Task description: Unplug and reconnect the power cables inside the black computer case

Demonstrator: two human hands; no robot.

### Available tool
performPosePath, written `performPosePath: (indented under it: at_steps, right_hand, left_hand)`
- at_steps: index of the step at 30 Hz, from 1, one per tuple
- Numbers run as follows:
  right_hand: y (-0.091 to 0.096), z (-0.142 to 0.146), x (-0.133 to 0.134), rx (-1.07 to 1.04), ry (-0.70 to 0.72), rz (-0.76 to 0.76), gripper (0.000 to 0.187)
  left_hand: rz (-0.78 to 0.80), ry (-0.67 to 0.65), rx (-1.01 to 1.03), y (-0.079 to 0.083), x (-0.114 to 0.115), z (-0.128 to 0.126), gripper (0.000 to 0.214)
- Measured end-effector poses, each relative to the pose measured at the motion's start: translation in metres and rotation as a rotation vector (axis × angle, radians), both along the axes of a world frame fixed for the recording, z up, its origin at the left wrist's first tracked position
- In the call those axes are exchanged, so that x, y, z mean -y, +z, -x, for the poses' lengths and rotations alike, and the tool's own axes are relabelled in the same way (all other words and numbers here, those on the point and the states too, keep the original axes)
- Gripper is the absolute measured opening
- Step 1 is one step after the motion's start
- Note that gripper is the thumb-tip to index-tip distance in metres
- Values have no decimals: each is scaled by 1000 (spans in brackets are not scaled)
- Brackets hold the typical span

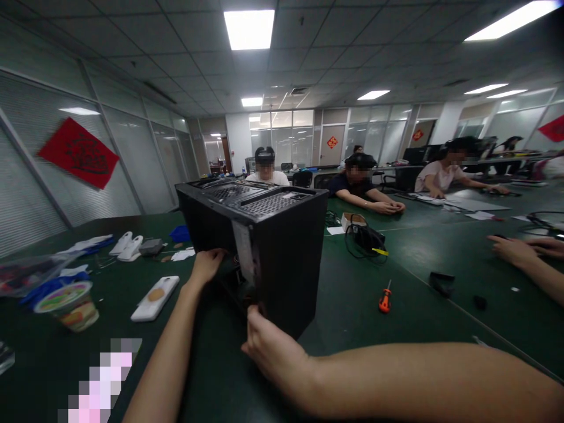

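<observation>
A black computer case (273, 247) stands upright on the dark green table (352, 305) straight ahead of me. My left hand (206, 265) reaches into its open left side, fingers curled on the edge of the frame. At the near bottom corner my right hand (268, 346) grips the case, thumb on the front edge. The inside of the case is mostly hidden in shadow.
An orange-handled screwdriver (385, 298) lies right of the case, a black cable bundle (365, 239) behind it. A white phone (155, 298), an instant noodle cup (68, 304) and white parts (127, 245) lie to the left. Another person's hands (524, 249) rest at the right; several people sit beyond.
</observation>
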State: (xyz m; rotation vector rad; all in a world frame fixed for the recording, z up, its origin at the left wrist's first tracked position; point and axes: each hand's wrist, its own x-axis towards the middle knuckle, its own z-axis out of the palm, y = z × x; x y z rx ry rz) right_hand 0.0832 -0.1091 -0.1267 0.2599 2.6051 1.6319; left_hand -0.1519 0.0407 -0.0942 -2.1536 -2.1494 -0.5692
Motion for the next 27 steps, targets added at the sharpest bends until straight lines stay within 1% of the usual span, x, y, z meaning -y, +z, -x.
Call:
performPosePath:
  at_steps: [2,4,6,8,10,11,14,17,19,22,24,27]
  right_hand:
    - [-8,-26,-14,-74,-161,-6,35]
    - [-11,-59,-35,-179,-251,-23,37]
    - [-9,-94,-61,-262,-293,-27,36]
    - [-3,-127,-87,-311,-344,0,37]
    - [5,-149,-106,-330,-369,54,34]
    - [7,-156,-112,-353,-394,75,33]
    - [6,-155,-117,-417,-468,119,37]
    - [-6,-141,-112,-576,-503,144,48]
    - [-17,-135,-113,-702,-447,143,50]
    - [-31,-137,-124,-790,-281,125,42]
    - [-36,-144,-137,-803,-210,130,41]
    - [-35,-156,-155,-799,-184,171,42]
  left_hand:
    - [-34,-63,-81,-4,1,-6,50]
    - [-66,-110,-223,-8,3,-21,50]
    - [-83,-144,-303,-11,5,-41,52]
    - [-98,-185,-294,-12,7,-61,61]
    - [-104,-204,-284,-11,9,-76,67]
    - [-93,-204,-291,-10,9,-82,69]
    - [-19,-180,-321,-7,9,-87,73]
    - [43,-139,-345,-5,8,-85,75]
    - [47,-108,-352,-5,8,-83,77]
    - [54,-95,-360,-4,8,-85,78]
    - [62,-96,-371,-3,9,-89,78]
    - [69,-106,-399,1,12,-97,77]
